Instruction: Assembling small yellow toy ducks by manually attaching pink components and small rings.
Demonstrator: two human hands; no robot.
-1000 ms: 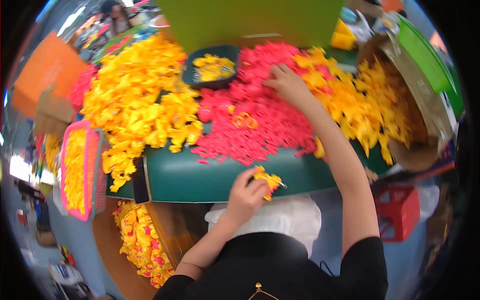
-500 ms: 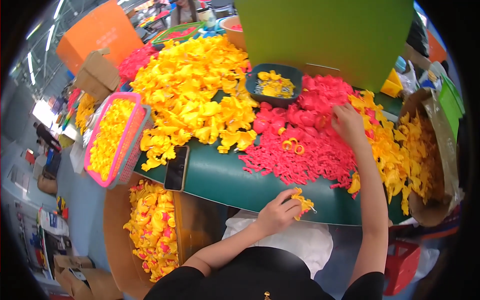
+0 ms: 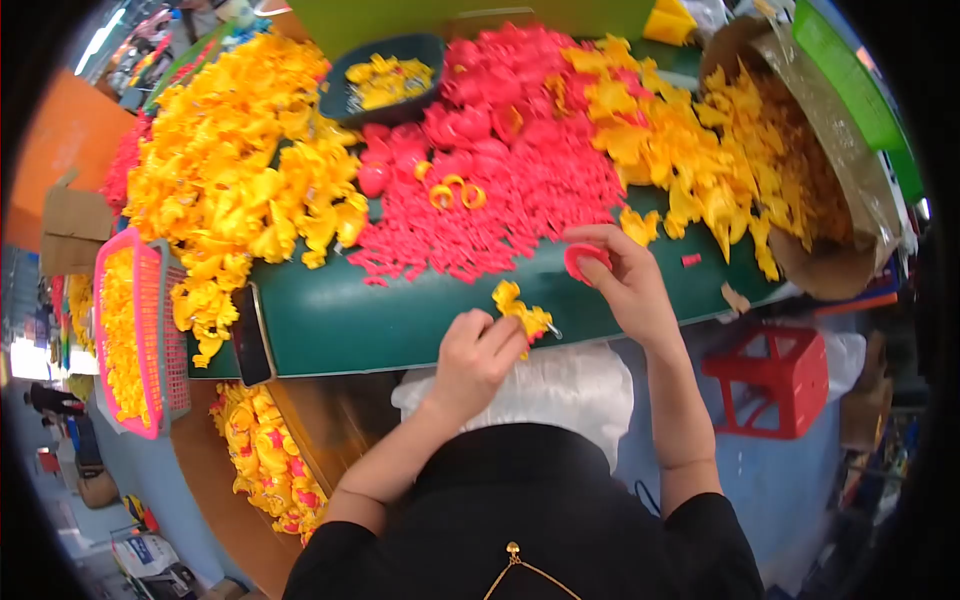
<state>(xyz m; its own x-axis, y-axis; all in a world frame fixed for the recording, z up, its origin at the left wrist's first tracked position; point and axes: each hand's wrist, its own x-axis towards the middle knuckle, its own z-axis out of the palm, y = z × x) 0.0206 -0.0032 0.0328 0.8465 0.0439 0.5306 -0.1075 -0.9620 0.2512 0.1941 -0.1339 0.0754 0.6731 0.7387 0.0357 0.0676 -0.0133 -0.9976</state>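
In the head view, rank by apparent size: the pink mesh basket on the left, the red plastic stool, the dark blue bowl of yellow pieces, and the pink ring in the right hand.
1. Pink mesh basket
2. Red plastic stool
3. Dark blue bowl, close to the stool, uncertain
4. Pink ring in right hand

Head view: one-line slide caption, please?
Left hand holds a yellow piece, right hand a pink piece, over the green table.

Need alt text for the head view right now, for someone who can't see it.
Left hand holds a yellow piece and right hand a pink piece over a green table heaped with yellow parts and pink parts.
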